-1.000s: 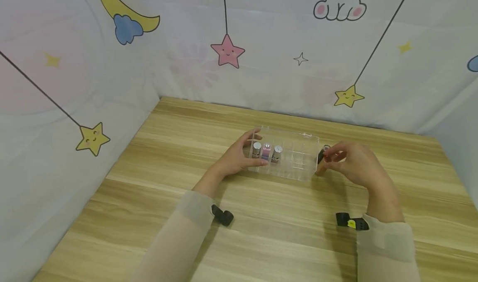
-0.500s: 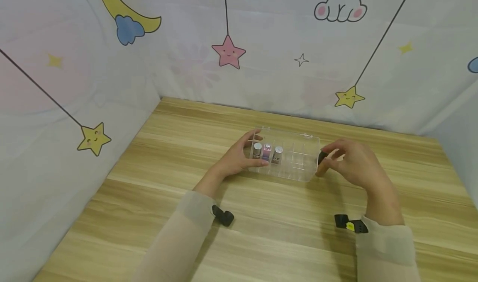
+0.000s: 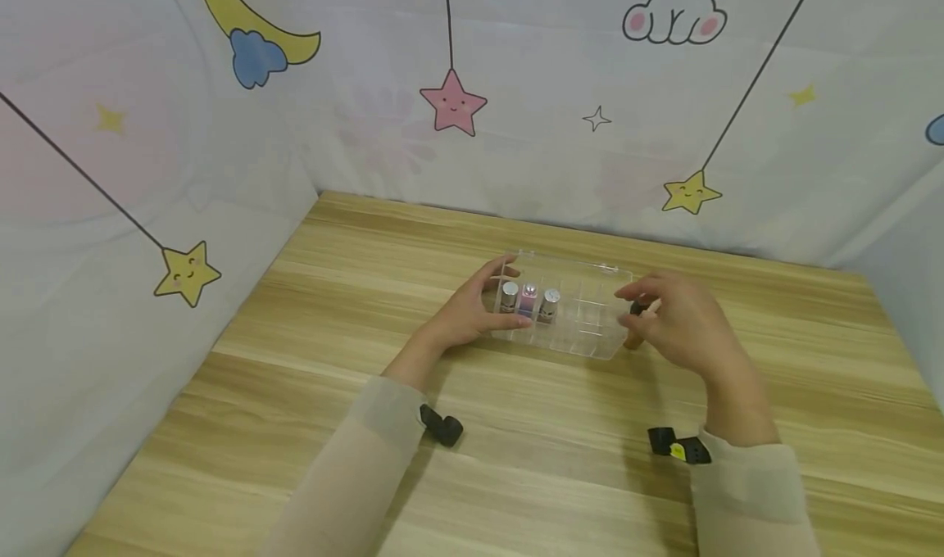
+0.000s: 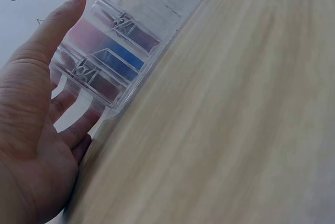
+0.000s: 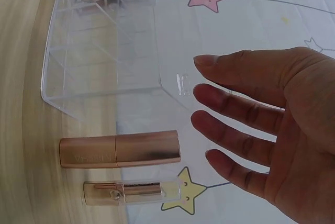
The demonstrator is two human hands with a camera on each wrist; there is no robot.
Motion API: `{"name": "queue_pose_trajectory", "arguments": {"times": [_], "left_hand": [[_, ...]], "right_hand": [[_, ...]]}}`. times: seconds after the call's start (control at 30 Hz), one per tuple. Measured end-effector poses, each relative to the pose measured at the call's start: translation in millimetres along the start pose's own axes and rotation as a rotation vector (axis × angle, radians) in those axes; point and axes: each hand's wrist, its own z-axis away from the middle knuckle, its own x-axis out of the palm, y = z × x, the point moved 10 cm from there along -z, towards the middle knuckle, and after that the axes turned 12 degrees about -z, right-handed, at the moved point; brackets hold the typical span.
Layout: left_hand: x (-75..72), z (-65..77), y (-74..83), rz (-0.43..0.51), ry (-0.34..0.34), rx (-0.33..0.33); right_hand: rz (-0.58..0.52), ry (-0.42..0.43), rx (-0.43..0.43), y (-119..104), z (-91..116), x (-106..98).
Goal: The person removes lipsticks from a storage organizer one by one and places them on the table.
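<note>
My left hand (image 3: 465,311) grips the left end of a clear plastic divided lipstick organizer (image 3: 583,336), thumb along the front and fingers behind. Inside its left compartments stand two silver-capped lipsticks (image 3: 548,305) and, between them, a pink and blue lipstick (image 3: 528,298). My right hand (image 3: 682,323) hovers at the organizer's right end, fingers loosely bent. In the right wrist view, nothing is between its thumb and fingers. Beside that end stand a copper lipstick tube (image 5: 119,149) and a slimmer clear-capped lipstick (image 5: 131,191), both apart from the hand.
The organizer rests on a wood-grain table (image 3: 516,475). Behind the table hangs a pale cloth (image 3: 531,156) printed with stars and a moon; it also runs along the left side. Each wrist wears a black camera strap (image 3: 442,426).
My right hand has shifted left and slightly upward, from the lipsticks toward the organizer's right end, and its fingertips have come above that edge. The left hand keeps its hold.
</note>
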Motion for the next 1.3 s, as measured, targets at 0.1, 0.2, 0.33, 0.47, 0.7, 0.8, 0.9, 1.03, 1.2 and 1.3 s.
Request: {"name": "queue_pose_trajectory", "arguments": {"times": [0.1,0.2,0.33,0.47,0.7,0.8,0.9,1.03,1.2,1.3], "left_hand": [[0.1,0.1,0.3,-0.002,0.000,-0.001],[0.4,0.6,0.2,0.004,0.000,-0.003],[0.8,0.7,-0.4,0.009,0.000,-0.002],[0.8,0.6,-0.8,0.010,-0.001,-0.002],[0.6,0.1,-1.1,0.013,0.001,-0.007],[0.2,-0.2,-0.6,0.015,0.003,-0.009],[-0.5,0.0,0.0,0.017,0.005,-0.009],[-0.8,0.6,0.1,0.020,0.003,-0.010],[0.0,1.0,0.0,0.022,-0.002,-0.010],[0.0,0.7,0.3,0.026,-0.002,-0.012]], "right_hand": [[0.013,0.006,-0.011,-3.6,-1.5,2.6],[0.018,0.021,-0.036,-8.7,-3.0,5.1],[0.019,0.048,-0.073,-14.8,-4.7,9.7],[0.031,0.080,-0.104,-18.4,-8.6,16.2],[0.051,0.067,-0.088,-18.9,-17.5,35.5],[0.057,0.060,-0.088,-20.5,-20.7,43.5],[0.057,0.061,-0.101,-24.4,-23.1,50.2],[0.034,0.060,-0.140,-30.5,-24.8,58.9],[0.038,0.046,-0.182,-34.8,-25.1,68.1],[0.054,0.033,-0.195,-35.2,-25.4,72.4]]}}
